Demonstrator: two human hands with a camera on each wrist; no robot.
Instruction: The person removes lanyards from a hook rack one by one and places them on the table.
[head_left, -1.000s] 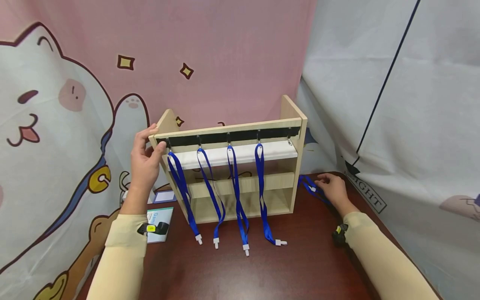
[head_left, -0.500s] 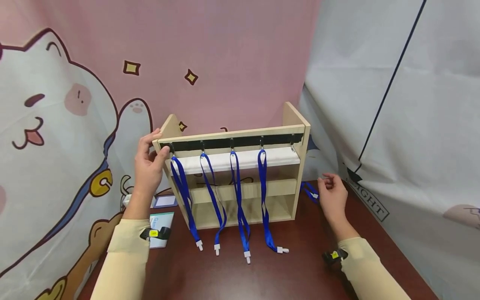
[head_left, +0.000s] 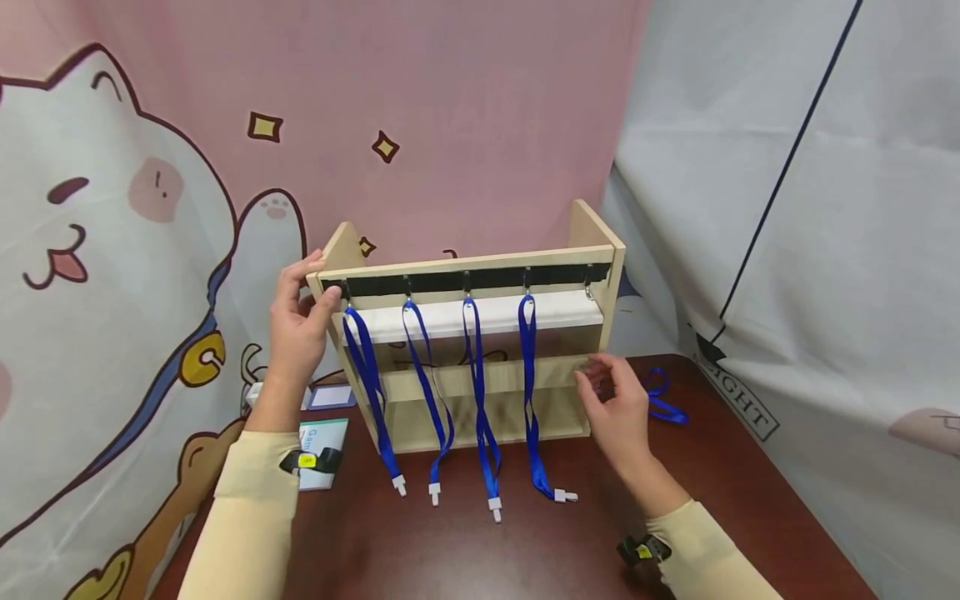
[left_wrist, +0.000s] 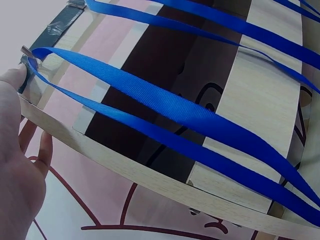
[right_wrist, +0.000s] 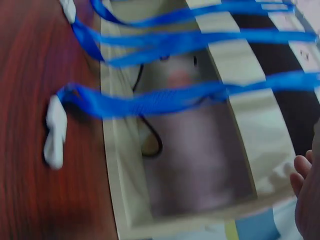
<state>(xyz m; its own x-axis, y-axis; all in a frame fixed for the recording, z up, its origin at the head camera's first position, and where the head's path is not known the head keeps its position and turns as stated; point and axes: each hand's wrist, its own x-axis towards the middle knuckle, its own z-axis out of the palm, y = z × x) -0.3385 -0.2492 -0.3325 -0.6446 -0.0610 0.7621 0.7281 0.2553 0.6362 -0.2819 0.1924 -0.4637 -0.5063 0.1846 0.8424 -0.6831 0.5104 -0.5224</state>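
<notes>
My left hand [head_left: 300, 325] grips the top left corner of a wooden shelf [head_left: 487, 379], thumb on the front and fingers behind the side panel. Several blue lanyards [head_left: 528, 367] with white clips [head_left: 562, 496] hang from hooks on a black strip [head_left: 495, 279]; the rightmost hook [head_left: 589, 292] bears none. My right hand [head_left: 618, 408], fingers loosely bent and thumb apart, is at the shelf's right side. Another blue lanyard [head_left: 666, 410] lies on the table just beyond it, partly hidden by the hand. In the right wrist view, the fingertips [right_wrist: 300, 175] show beside the shelf.
A booklet [head_left: 324, 454] and a blue-edged badge holder [head_left: 332, 397] lie left of the shelf on the dark red table [head_left: 450, 558]. Printed pink cloth [head_left: 465, 125] hangs behind, with white cloth [head_left: 787, 167] along the right table edge.
My right hand has moved left, from over the loose lanyard to the shelf's right side, uncovering part of that lanyard. The left hand keeps its grip on the shelf.
</notes>
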